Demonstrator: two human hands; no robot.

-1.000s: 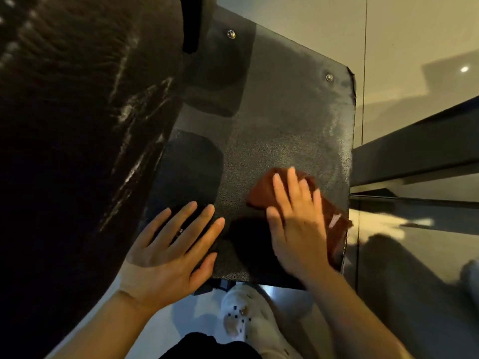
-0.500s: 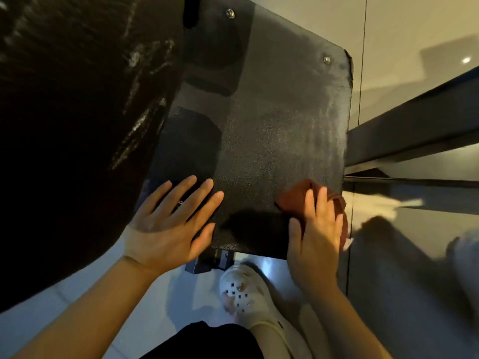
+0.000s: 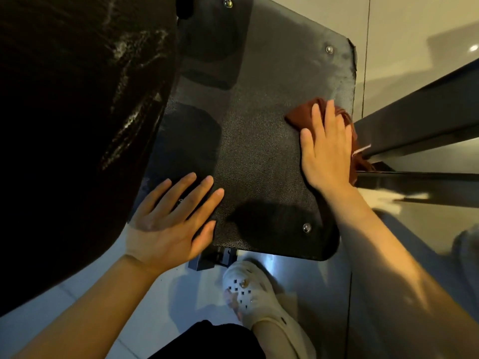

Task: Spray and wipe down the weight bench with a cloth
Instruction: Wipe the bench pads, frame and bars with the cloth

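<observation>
A dark textured plate (image 3: 259,141) of the weight bench, with round rivets at its corners, fills the middle of the head view. My right hand (image 3: 328,149) presses a rust-brown cloth (image 3: 300,116) flat against the plate near its right edge; part of the cloth hangs over that edge. My left hand (image 3: 171,216) rests flat with spread fingers on the plate's lower left corner. The black padded bench cushion (image 3: 77,112) takes up the left side, with pale streaks on its surface.
A dark metal beam (image 3: 427,120) runs along the right, close to the cloth. Below the plate are a black bracket (image 3: 212,257) and my foot in a white clog (image 3: 248,294) on the glossy tiled floor (image 3: 388,27).
My right hand has slid the cloth from the plate's lower right edge upward along that edge. My left hand has stayed planted on the lower left corner.
</observation>
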